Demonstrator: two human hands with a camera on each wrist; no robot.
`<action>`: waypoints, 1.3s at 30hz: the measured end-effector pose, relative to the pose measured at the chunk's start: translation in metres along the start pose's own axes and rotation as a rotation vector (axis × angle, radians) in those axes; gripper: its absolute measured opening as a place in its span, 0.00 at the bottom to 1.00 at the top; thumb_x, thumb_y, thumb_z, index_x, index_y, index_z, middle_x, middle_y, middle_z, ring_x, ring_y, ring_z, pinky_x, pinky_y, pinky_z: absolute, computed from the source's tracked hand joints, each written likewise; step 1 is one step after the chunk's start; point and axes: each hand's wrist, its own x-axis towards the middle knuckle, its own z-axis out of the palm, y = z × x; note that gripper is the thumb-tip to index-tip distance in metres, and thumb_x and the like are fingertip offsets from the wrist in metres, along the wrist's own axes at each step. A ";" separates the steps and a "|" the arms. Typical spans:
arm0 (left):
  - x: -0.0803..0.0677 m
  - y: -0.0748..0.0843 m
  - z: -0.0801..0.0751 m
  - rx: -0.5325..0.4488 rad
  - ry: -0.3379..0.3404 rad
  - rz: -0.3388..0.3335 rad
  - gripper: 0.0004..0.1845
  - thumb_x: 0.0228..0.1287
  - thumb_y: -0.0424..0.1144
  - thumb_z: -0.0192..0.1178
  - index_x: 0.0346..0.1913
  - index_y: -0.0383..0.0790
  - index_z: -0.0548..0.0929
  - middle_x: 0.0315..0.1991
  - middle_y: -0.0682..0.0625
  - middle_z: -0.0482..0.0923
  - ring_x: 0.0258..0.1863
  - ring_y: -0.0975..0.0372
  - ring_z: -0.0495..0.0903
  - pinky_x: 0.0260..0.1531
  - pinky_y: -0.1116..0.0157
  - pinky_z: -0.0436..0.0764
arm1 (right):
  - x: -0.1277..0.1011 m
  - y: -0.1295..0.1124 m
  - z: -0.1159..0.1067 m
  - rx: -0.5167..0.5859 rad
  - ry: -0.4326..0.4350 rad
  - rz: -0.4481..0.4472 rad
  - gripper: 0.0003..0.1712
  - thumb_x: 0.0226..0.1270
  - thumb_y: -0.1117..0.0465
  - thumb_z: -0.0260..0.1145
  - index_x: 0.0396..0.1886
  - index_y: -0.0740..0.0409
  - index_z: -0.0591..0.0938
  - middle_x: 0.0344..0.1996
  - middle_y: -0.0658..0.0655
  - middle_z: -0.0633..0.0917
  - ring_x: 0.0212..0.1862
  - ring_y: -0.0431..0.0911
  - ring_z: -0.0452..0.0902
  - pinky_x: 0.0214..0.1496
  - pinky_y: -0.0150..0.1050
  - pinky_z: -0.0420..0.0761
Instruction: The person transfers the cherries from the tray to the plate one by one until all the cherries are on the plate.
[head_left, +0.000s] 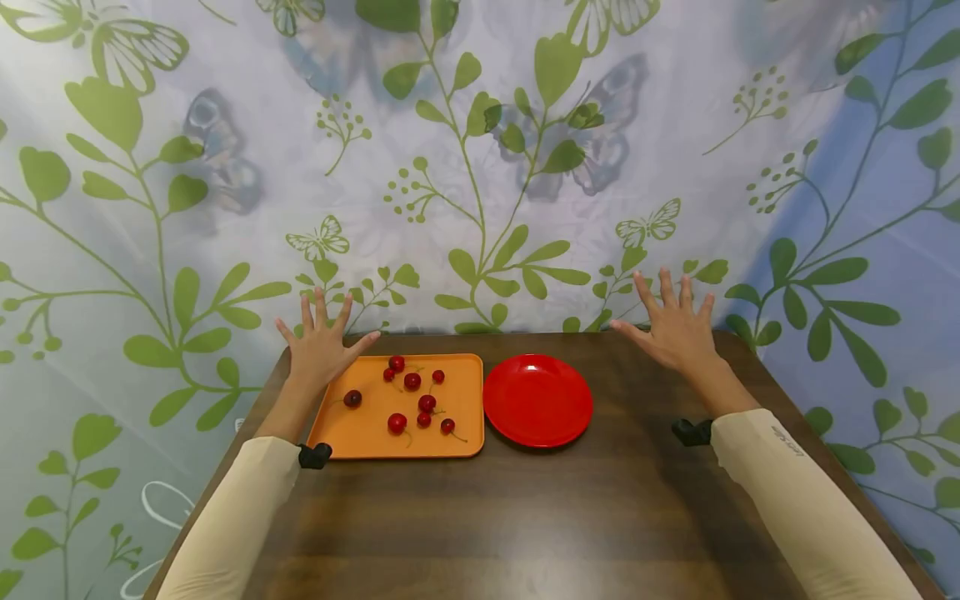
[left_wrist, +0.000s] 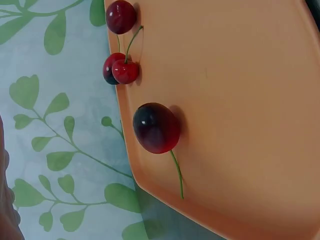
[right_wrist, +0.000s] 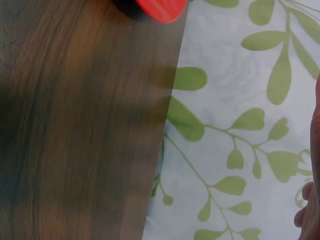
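My left hand [head_left: 318,350] is raised with fingers spread over the back left corner of an orange tray [head_left: 360,442], holding nothing. Several red cherries [head_left: 397,423] with green stems lie scattered on the tray. A darker cherry [left_wrist: 156,128] sits near the tray's edge in the left wrist view. On the right, my right hand [head_left: 678,333] is also up, its fingers fanned out and nothing in its grasp. Between the hands, a round red plate [head_left: 537,401] with nothing on it stands right beside the tray.
Everything stands on a dark brown wooden table [head_left: 510,517]. Behind its back edge hangs a pale cloth [head_left: 525,208] printed with green leaves and butterflies. Small black wrist mounts [head_left: 315,456] show at both sleeve cuffs.
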 end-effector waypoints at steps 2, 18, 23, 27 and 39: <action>0.000 0.000 -0.001 -0.001 0.005 0.007 0.52 0.64 0.77 0.48 0.82 0.61 0.41 0.80 0.41 0.21 0.79 0.38 0.30 0.61 0.25 0.25 | 0.000 -0.003 0.000 0.013 0.007 -0.003 0.56 0.67 0.19 0.43 0.83 0.39 0.34 0.80 0.65 0.32 0.78 0.70 0.24 0.66 0.80 0.29; -0.033 0.034 -0.009 -0.035 0.091 0.157 0.49 0.63 0.69 0.61 0.80 0.47 0.61 0.79 0.32 0.50 0.75 0.38 0.57 0.63 0.34 0.66 | -0.025 -0.026 -0.005 0.341 0.076 -0.023 0.49 0.77 0.34 0.52 0.84 0.49 0.41 0.79 0.71 0.51 0.76 0.72 0.49 0.70 0.73 0.52; -0.046 0.047 -0.010 -0.036 0.061 0.183 0.46 0.64 0.68 0.61 0.78 0.46 0.64 0.78 0.33 0.54 0.72 0.38 0.64 0.57 0.37 0.73 | -0.039 -0.030 0.003 0.411 0.093 -0.001 0.47 0.77 0.35 0.52 0.84 0.50 0.45 0.77 0.70 0.59 0.73 0.71 0.57 0.66 0.73 0.59; -0.058 0.057 -0.008 -0.052 0.042 0.201 0.46 0.63 0.69 0.60 0.78 0.48 0.65 0.77 0.35 0.58 0.69 0.40 0.68 0.54 0.39 0.77 | -0.050 -0.036 0.014 0.484 0.122 0.002 0.45 0.78 0.39 0.55 0.83 0.55 0.52 0.72 0.72 0.68 0.68 0.70 0.68 0.63 0.71 0.66; -0.083 0.090 0.000 -0.075 0.010 0.345 0.41 0.63 0.68 0.61 0.72 0.48 0.74 0.70 0.40 0.72 0.64 0.45 0.76 0.55 0.45 0.79 | -0.069 -0.059 0.047 0.708 0.146 -0.010 0.35 0.78 0.51 0.61 0.75 0.64 0.66 0.53 0.69 0.84 0.45 0.62 0.86 0.46 0.60 0.83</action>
